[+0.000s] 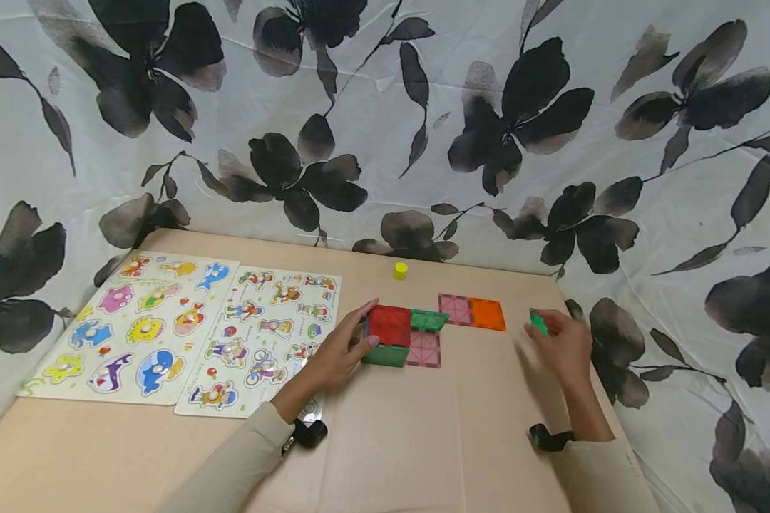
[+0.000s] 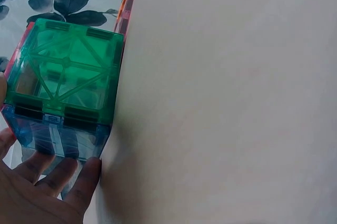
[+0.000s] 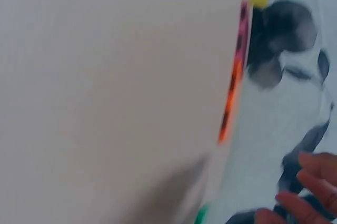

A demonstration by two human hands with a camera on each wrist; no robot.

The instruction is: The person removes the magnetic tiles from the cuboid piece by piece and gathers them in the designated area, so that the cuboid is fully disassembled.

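My left hand (image 1: 343, 349) holds the left side of a box of magnetic tiles, its fingertips against the blue tile (image 2: 58, 137). A red tile (image 1: 389, 325) forms the top and a green tile (image 2: 68, 68) the front. Beside the box are a pink tile (image 1: 425, 349) and another green tile (image 1: 428, 320). At the table's right side my right hand (image 1: 561, 345) hovers above a small green tile (image 1: 539, 322). In the right wrist view its blurred fingers (image 3: 310, 197) are apart from the green tile (image 3: 201, 214), with nothing between them.
A pink tile (image 1: 455, 309) and an orange tile (image 1: 488, 314) lie flat behind and right of the box. A yellow cylinder (image 1: 400, 271) stands near the back edge. Two picture boards (image 1: 192, 377) lie at left. A floral cloth (image 1: 411, 178) hangs behind the table.
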